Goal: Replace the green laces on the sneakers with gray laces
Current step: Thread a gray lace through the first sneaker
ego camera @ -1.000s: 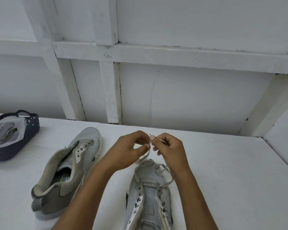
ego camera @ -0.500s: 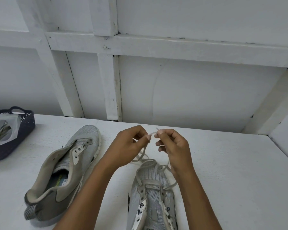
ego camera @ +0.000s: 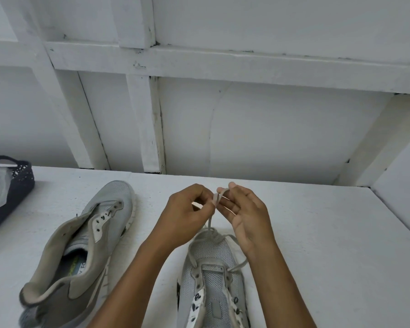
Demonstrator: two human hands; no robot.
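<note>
A grey sneaker (ego camera: 213,287) lies in front of me, toe pointing away. A gray lace (ego camera: 210,234) runs through its lowest eyelets and loops over the toe. My left hand (ego camera: 187,214) pinches the lace ends just above the toe. My right hand (ego camera: 244,209) is beside it, fingers partly spread, with a strand of the lace draped over its fingertips. A second grey sneaker (ego camera: 85,252) lies unlaced on its side to the left. No green lace is visible.
A dark woven basket (ego camera: 21,181) holding a clear plastic bag sits at the far left of the white table (ego camera: 329,245). A white panelled wall rises behind the table, and a white side wall stands at the right.
My right hand has loosened from a pinch to spread fingers. Both hands stay above the toe, and the lace now hangs straighter down from my left hand.
</note>
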